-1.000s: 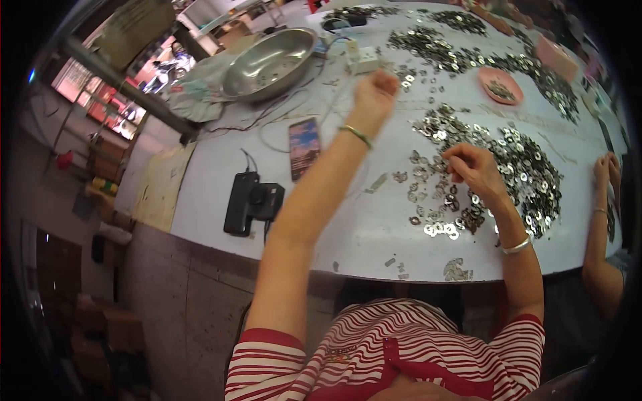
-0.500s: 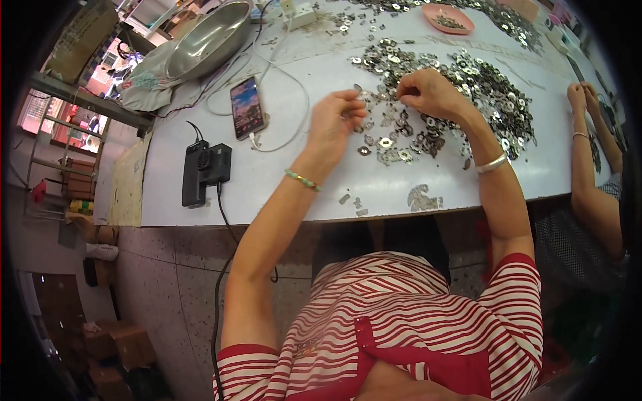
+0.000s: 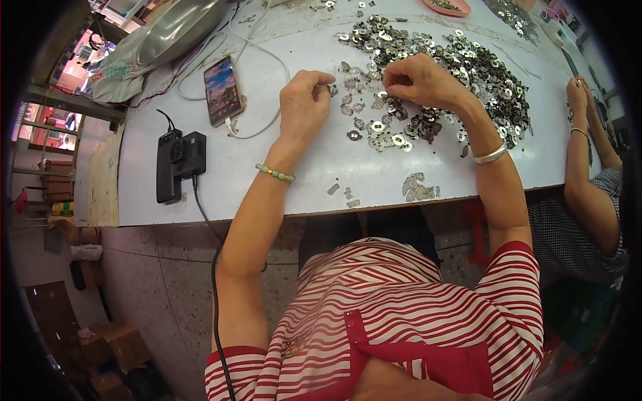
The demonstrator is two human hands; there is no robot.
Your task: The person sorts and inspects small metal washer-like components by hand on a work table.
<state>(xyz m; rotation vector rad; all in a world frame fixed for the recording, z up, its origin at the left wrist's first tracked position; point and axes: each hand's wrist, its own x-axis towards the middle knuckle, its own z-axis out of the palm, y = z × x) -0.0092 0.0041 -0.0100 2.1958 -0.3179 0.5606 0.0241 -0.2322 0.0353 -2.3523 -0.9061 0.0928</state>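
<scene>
White tabletop [image 3: 321,180] carried a spread of small metal washers [image 3: 435,73], with a lit phone [image 3: 222,90], a black charger box [image 3: 179,164] and a steel basin [image 3: 180,27] off to the left; brown cartons [image 3: 120,347] sat on the floor. Left hand [image 3: 304,107] pinched one washer; right hand [image 3: 418,80] was curled, fingertips in the pile. Half a second before, both hands had sat lower in the view.

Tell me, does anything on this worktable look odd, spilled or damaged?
Yes. The white table has a chipped, worn patch near its front edge. A few small metal parts lie stray there, apart from the big heap of metal washers that the left hand and right hand are sorting.
</scene>
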